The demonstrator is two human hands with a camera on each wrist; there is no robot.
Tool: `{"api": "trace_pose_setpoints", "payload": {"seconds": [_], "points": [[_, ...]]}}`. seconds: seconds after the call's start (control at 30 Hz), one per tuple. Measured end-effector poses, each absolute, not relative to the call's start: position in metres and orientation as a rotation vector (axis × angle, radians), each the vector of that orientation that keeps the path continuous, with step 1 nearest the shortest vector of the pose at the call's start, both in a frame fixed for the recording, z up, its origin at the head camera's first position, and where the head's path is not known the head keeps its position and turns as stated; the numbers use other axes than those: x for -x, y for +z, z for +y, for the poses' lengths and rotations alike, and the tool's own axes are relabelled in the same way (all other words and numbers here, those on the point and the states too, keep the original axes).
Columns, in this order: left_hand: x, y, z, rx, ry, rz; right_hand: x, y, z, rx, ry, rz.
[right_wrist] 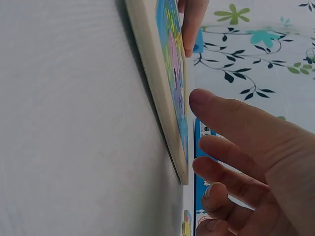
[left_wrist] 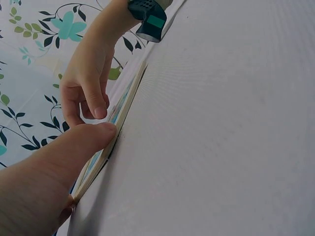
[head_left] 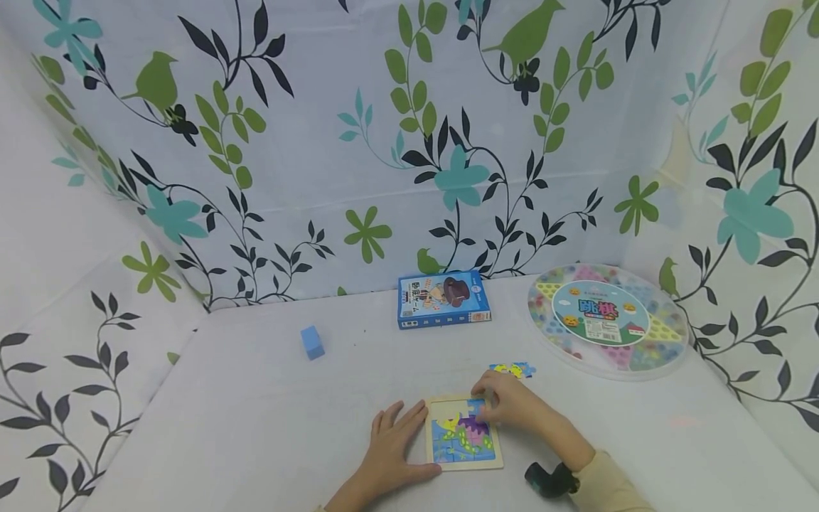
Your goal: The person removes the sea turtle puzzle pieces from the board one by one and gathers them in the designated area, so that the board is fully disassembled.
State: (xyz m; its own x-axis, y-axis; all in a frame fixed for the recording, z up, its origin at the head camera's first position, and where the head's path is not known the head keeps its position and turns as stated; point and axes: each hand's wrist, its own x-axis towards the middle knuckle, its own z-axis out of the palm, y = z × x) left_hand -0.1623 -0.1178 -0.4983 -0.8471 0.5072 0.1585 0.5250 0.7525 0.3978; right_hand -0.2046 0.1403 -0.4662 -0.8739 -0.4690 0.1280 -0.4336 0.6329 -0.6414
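A square wooden tray puzzle (head_left: 463,444) with a colourful animal picture lies on the table; pale bare tray shows along its top left. My left hand (head_left: 393,448) rests at its left side with fingers spread, the thumb (left_wrist: 101,133) touching the frame's edge in the left wrist view. Over the puzzle's upper right corner hovers my right hand (head_left: 508,405). In the right wrist view its bent, relaxed fingers (right_wrist: 231,172) stand apart from the frame, with nothing seen between them. Just beyond that hand lie loose yellow and blue puzzle pieces (head_left: 515,370), partly hidden by it.
A blue game box (head_left: 443,299) lies at the back of the table. To its right is a round Chinese checkers set (head_left: 608,320). A small blue block (head_left: 312,343) stands at the back left. Patterned cloth (head_left: 288,178) hangs behind the table and at the sides.
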Motion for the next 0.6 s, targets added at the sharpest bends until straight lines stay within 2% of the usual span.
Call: {"api": "trace_pose_setpoints", "payload": {"seconds": [0.6], "points": [[0.1630,-0.4984,-0.1186,0.889,-0.697,-2.870,0.2007,-0.4642,0.1358,0.696,-1.021,2.779]]}}
